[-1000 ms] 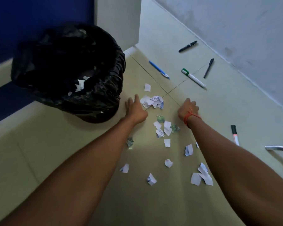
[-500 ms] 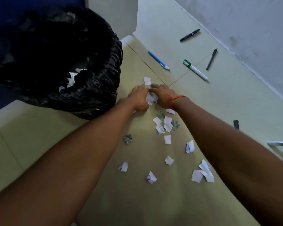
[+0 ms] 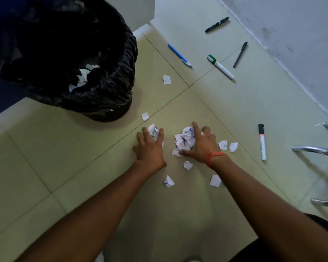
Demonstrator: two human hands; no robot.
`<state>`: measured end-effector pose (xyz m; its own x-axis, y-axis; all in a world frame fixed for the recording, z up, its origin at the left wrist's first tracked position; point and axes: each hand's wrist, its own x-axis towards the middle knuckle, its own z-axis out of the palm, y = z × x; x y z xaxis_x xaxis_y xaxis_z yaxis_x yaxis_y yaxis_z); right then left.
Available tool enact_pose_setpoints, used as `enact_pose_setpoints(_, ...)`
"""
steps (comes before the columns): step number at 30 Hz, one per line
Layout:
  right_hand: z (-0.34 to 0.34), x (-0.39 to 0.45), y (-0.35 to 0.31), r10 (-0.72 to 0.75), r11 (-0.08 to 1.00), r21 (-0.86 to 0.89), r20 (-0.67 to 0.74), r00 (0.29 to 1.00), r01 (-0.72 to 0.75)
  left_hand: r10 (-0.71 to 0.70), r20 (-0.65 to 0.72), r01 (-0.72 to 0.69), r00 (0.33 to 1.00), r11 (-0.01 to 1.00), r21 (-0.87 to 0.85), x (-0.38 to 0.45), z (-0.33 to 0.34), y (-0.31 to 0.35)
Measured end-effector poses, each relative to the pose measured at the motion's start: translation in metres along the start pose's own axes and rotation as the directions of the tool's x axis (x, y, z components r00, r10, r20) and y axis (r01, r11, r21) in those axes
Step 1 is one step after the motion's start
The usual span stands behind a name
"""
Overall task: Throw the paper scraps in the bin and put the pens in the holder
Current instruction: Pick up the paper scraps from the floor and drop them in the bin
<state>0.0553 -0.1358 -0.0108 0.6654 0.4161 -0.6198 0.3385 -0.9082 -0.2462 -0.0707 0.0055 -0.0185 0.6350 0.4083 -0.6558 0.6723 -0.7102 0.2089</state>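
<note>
Both hands are down on the tiled floor [image 3: 68,161], palms down, fingers spread. The left hand [image 3: 150,148] splays over a small crumpled wad of paper [image 3: 153,130], fingertips around it, not closed on it. The right hand [image 3: 201,143] lies flat beside a bigger heap of scraps [image 3: 185,138], index finger stretched forward, thumb out toward the left under the heap; an orange band [image 3: 213,157] sits on that wrist.

Loose scraps are scattered around: two just right of the right hand [image 3: 228,145], one between the forearms [image 3: 187,165], one lower near the left forearm [image 3: 168,181], one by the right forearm [image 3: 215,180], one near the bin's base [image 3: 145,116], one further up alone [image 3: 166,79].

Bin [image 3: 110,103] with a black liner stands upper left – some white scraps already inside [image 3: 83,76].

Pens all lie on the floor, well apart from the hands: blue pen [image 3: 179,55], green-capped marker [image 3: 220,67], thin dark pen [image 3: 240,54], black marker [image 3: 217,24] near the wall [image 3: 292,25], black-capped white marker [image 3: 262,141] off to the right. Chrome chair legs [image 3: 311,150] at the right edge. Holder – not in view.
</note>
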Motion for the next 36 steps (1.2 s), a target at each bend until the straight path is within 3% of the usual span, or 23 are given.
enact_pose_setpoints(4, 0.027, 0.012, -0.017, -0.125, 0.992, -0.016, -0.083, 0.989, 0.124, 0.130, -0.154, -0.123, 0.980, 0.991, 0.052, 0.003, 0.013, 0.013)
enact_pose_setpoints(8, 0.033, 0.020, -0.017, -0.157, 0.984, 0.050, -0.205, 0.966, 0.170, 0.197, -0.182, -0.205, 0.963, 0.978, -0.024, 0.002, 0.008, 0.024)
enact_pose_setpoints(14, 0.035, 0.018, -0.023, -0.155, 0.978, 0.086, -0.298, 0.942, 0.189, 0.270, -0.271, -0.269, 0.924, 0.962, 0.044, 0.008, 0.006, 0.029)
enact_pose_setpoints(17, 0.034, 0.019, -0.027, -0.074, 0.978, 0.165, -0.289, 0.954, 0.126, 0.195, -0.261, -0.203, 0.945, 0.979, -0.004, 0.011, 0.002, 0.031)
enact_pose_setpoints(20, 0.028, 0.018, -0.030, 0.061, 0.931, 0.362, -0.258, 0.964, 0.038, 0.051, -0.274, -0.111, 0.960, 0.972, -0.207, 0.011, -0.005, 0.032)
enact_pose_setpoints(23, 0.010, 0.012, -0.039, 0.161, 0.756, 0.654, -0.234, 0.959, 0.033, -0.138, -0.326, -0.029, 0.935, 0.888, -0.458, 0.009, -0.018, 0.028)
enact_pose_setpoints(25, -0.009, 0.009, -0.049, 0.153, 0.574, 0.815, -0.198, 0.968, 0.076, -0.198, -0.355, -0.063, 0.914, 0.793, -0.605, 0.004, -0.040, 0.029)
enact_pose_setpoints(28, -0.059, -0.001, -0.076, 0.045, 0.327, 0.918, -0.250, 0.967, 0.222, -0.213, -0.490, -0.245, 0.845, 0.660, -0.710, -0.018, -0.093, 0.030)
enact_pose_setpoints(33, -0.157, -0.034, -0.143, -0.215, 0.214, 0.855, -0.430, 0.877, 0.472, -0.330, -0.701, -0.521, 0.632, 0.488, -0.700, -0.068, -0.184, 0.022)
enact_pose_setpoints(36, -0.184, -0.036, -0.194, -0.340, 0.245, 0.819, -0.429, 0.837, 0.519, -0.468, -0.699, -0.545, 0.541, 0.438, -0.715, -0.077, -0.229, 0.001)
